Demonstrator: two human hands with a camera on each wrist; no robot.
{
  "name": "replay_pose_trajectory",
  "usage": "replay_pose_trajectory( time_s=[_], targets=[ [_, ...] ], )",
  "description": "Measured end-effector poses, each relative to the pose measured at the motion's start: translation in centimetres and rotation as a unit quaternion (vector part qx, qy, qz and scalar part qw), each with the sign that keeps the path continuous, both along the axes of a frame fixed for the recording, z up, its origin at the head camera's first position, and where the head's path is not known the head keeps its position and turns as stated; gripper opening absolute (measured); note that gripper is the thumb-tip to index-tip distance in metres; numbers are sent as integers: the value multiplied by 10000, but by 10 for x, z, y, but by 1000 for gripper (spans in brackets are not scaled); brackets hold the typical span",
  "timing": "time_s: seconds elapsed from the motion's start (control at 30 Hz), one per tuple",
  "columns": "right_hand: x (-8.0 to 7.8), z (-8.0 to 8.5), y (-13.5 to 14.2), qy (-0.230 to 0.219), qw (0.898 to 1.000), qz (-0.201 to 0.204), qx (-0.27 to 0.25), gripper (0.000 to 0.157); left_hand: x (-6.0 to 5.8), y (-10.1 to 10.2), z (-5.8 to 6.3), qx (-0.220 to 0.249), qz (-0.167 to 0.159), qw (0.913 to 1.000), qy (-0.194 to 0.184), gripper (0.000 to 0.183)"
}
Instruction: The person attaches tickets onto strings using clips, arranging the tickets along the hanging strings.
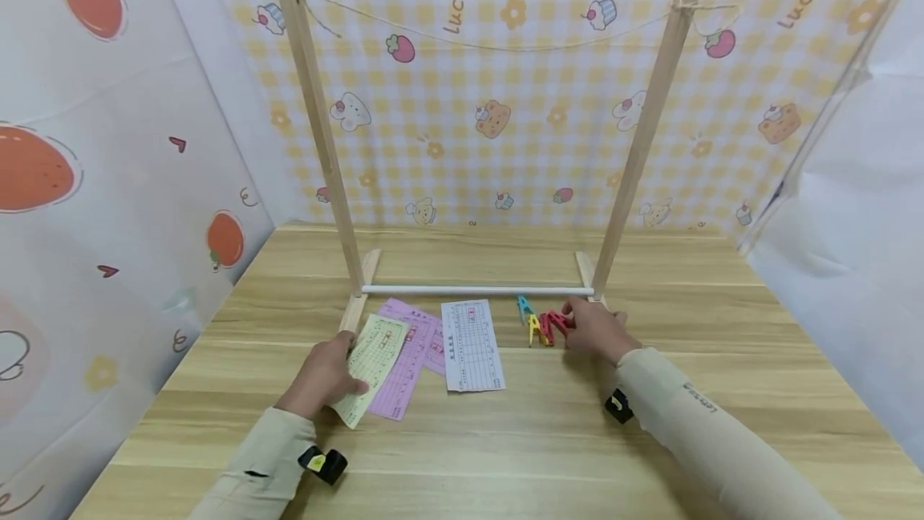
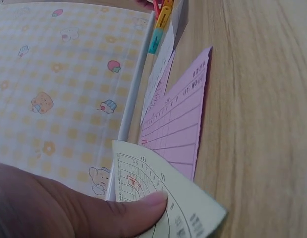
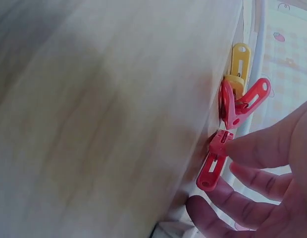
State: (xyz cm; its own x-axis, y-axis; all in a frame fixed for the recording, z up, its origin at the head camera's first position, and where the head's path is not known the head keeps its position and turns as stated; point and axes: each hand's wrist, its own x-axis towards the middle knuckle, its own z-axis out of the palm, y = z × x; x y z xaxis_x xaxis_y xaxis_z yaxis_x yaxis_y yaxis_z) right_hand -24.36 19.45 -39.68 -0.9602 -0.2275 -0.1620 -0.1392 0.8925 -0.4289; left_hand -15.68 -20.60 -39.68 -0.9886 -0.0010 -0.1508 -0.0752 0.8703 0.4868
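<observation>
At the left of the head view my left hand holds a pale green printed slip, its thumb pressed flat over the paper. The slip bends upward under that thumb in the left wrist view, and it overlaps purple slips. A white printed slip lies to their right. My right hand pinches a red clothespin between thumb and fingers, low over the table. Beside it lie another red clothespin, a yellow clothespin and a blue clothespin.
A wooden frame stands behind the slips, with a left post, a right post and a white bar low between them. Sagging twine joins the post tops. Patterned cloth hangs behind the wooden table.
</observation>
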Motion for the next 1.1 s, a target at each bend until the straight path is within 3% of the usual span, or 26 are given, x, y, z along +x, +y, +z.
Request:
replay_pose_trajectory(
  time_s=[0.2, 0.5, 0.87, 1.1],
  targets=[
    [2, 3, 2, 74, 9996, 260, 97, 41, 2, 0, 0, 55, 78, 9999, 31, 81],
    [3, 8, 2, -36, 9991, 386, -198, 33, -1, 1, 2, 169, 174, 9997, 75, 85],
    [-1, 10, 4, 210, 9980, 557, -218, 32, -5, 3, 3, 362, 255, 9976, 534, 47],
    [-2, 12, 4, 604, 9943, 727, -491, 23, -9, 5, 4, 662, 359, 9950, 663, 42]
  ],
)
